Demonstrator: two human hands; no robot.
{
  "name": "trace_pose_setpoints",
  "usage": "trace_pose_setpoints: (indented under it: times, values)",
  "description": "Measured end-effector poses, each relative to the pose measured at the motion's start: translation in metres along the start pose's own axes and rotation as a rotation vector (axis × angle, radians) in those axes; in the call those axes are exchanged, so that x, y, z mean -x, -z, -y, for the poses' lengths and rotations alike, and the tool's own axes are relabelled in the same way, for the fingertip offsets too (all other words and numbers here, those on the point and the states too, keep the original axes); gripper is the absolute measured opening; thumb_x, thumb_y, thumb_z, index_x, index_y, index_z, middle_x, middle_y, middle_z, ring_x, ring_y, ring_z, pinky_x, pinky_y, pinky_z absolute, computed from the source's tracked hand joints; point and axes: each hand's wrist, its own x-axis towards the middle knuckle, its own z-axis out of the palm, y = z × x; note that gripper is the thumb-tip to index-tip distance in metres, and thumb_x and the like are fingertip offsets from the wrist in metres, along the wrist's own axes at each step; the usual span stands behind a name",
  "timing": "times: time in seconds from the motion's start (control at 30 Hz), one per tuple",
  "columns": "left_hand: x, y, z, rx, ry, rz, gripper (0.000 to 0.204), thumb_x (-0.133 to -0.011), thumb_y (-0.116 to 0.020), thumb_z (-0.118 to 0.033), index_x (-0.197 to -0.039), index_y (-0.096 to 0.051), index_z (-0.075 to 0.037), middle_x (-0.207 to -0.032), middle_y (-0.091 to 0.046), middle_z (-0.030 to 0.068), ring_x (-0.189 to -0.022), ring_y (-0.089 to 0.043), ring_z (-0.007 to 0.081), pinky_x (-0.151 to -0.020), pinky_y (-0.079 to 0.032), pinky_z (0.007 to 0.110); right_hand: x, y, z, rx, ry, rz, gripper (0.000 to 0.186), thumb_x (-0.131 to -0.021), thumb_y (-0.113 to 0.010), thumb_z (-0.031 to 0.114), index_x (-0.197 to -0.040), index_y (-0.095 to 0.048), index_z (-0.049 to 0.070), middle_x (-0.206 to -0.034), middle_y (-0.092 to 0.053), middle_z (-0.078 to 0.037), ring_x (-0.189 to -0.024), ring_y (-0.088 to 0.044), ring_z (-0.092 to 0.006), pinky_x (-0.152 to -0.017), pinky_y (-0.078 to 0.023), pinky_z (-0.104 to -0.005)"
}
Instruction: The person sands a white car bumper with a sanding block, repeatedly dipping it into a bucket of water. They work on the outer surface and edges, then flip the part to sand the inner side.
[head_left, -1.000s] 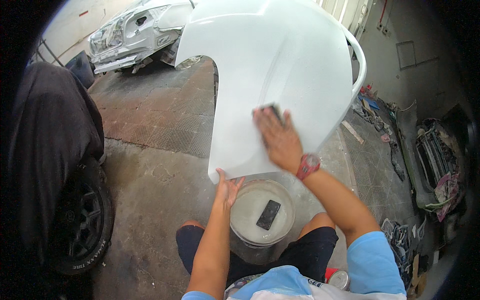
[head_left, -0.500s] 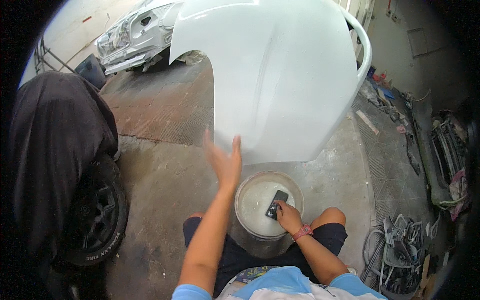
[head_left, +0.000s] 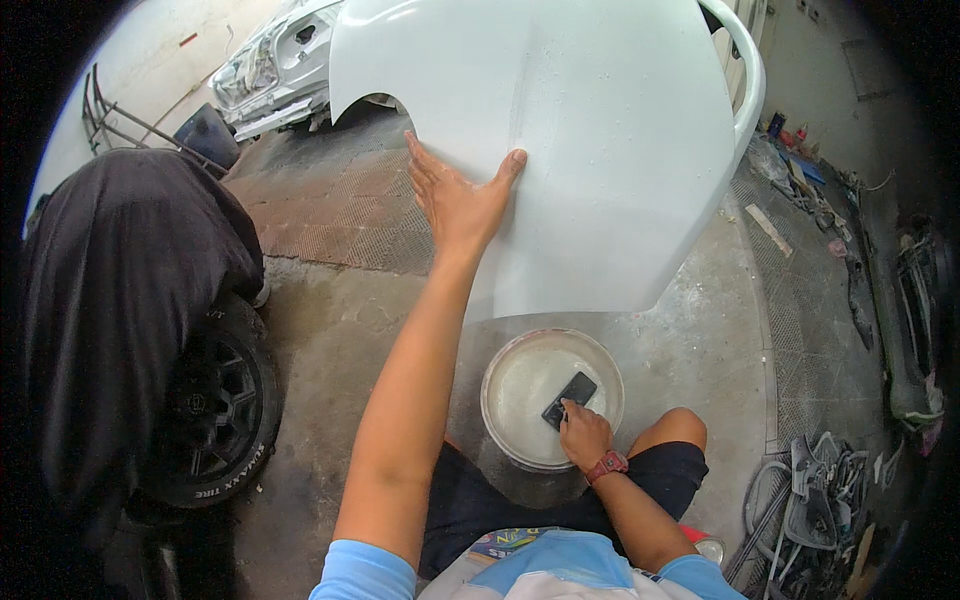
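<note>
A large white car body panel [head_left: 600,180], dotted with water drops, stands in front of me. My left hand [head_left: 463,200] is at its left edge, below the curved cut-out. Its thumb is stretched away from the fingers, on the panel side; whether the whole palm touches I cannot tell. My right hand [head_left: 585,435] holds a flat black rectangular sanding block [head_left: 572,400] over a round bucket [head_left: 487,400] of cloudy water between my knees. Part of the block is hidden by the fingers.
A dark cloth [head_left: 130,290] drapes over something beside a black tyre [head_left: 262,440] at left. A bare car shell [head_left: 280,80] stands behind. Loose grey parts [head_left: 815,500] and a red can [head_left: 705,545] lie at lower right. Scraps line the right wall.
My left hand has moved forward and up along the panel's left edge. The right hand stays at the bucket, and the black sanding block has turned to a flatter slant.
</note>
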Motion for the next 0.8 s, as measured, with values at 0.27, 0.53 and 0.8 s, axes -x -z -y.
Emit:
trace_pose_setpoints:
  times: [0.27,0.53,0.8]
  values:
    - [0.0,0.009,0.015,0.009,-0.126,0.053,0.152,-0.076,-0.093,-0.054,-0.167,0.013,0.006,-0.171,-0.009,0.0399,-0.162,-0.006,0.0536,-0.132,-0.01,0.061,0.0,0.009,0.008,-0.005,0.006,-0.003,0.041,-0.094,-0.061,0.017,-0.132,-0.068,0.002,-0.113,-0.077,-0.02,-0.103,-0.074,-0.0377,-0.091,-0.058,-0.05]
    - [-0.011,0.007,-0.002,0.089,0.04,0.08,0.146,-0.074,-0.09,-0.037,-0.165,0.015,0.007,-0.168,-0.008,0.0418,-0.16,-0.003,0.0554,-0.131,-0.011,0.062,0.0,0.004,0.004,0.004,0.034,-0.009,0.04,-0.094,-0.063,0.022,-0.129,-0.066,0.003,-0.109,-0.077,-0.019,-0.099,-0.074,-0.0409,-0.088,-0.058,-0.0541]
    - [-0.007,0.0,-0.009,0.068,0.096,0.024,0.148,-0.069,-0.093,-0.038,-0.166,0.007,0.009,-0.167,-0.011,0.041,-0.161,-0.007,0.0503,-0.132,-0.013,0.057,0.001,0.004,0.003,-0.036,0.025,-0.039,0.043,-0.094,-0.063,0.022,-0.132,-0.068,0.004,-0.108,-0.077,-0.021,-0.099,-0.075,-0.0385,-0.089,-0.058,-0.0535]
